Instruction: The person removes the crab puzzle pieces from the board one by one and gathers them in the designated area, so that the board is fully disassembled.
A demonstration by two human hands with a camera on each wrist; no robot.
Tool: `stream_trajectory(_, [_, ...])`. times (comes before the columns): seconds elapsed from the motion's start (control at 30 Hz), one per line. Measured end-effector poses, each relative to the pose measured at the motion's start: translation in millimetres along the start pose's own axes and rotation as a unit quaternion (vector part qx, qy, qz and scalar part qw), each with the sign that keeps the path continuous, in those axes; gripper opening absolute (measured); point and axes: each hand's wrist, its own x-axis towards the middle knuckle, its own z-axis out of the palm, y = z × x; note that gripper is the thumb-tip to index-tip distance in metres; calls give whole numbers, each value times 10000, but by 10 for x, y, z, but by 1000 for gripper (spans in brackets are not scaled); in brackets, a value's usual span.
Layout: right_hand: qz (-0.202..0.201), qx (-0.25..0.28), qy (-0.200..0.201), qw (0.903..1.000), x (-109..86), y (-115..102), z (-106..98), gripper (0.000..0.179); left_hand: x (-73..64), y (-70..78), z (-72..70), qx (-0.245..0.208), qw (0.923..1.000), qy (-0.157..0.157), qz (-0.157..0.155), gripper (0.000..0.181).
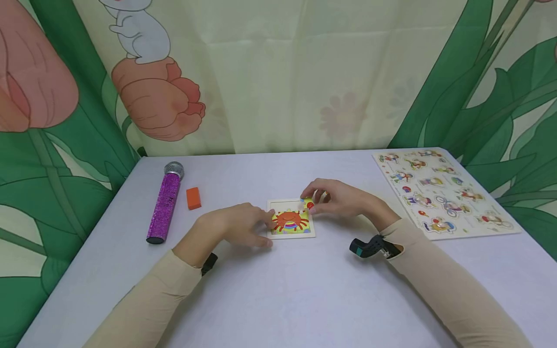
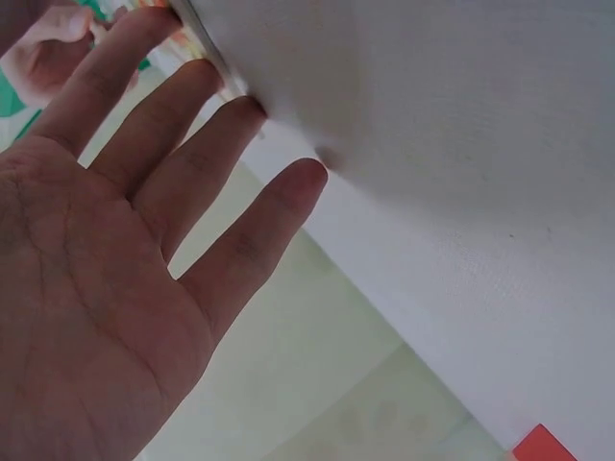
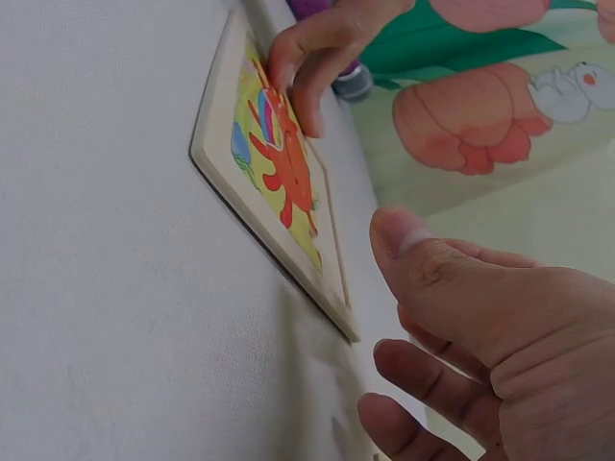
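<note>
A small wooden jigsaw puzzle (image 1: 290, 236) with a red crab picture (image 1: 289, 221) lies flat on the table, its upper strip bare wood. At its left edge my left hand (image 1: 243, 224) rests with fingers extended. The left wrist view shows those fingers (image 2: 159, 144) spread, several tips along the board's side. My right hand (image 1: 337, 197) is over the puzzle's upper right corner, pinching a small yellow-and-red puzzle piece (image 1: 309, 203) between thumb and fingers. In the right wrist view, the thumb (image 3: 432, 264) hides that piece.
Left on the white table (image 1: 304, 290) lies a purple glittery microphone (image 1: 164, 205), with an orange block (image 1: 193, 198) beside it. A large board of cartoon figures (image 1: 448, 193) covers the right side. A printed curtain (image 1: 283, 87) hangs behind the table's far edge.
</note>
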Motion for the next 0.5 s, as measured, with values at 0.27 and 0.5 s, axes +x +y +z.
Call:
stream_trajectory(0.27, [16, -8, 224, 9997, -120, 58, -145, 38, -9, -33, 22, -67, 9992, 165, 358, 44])
stream_trajectory(0.5, [99, 15, 372, 9993, -265, 141, -260, 40, -15, -21, 17, -75, 9990, 174, 397, 45])
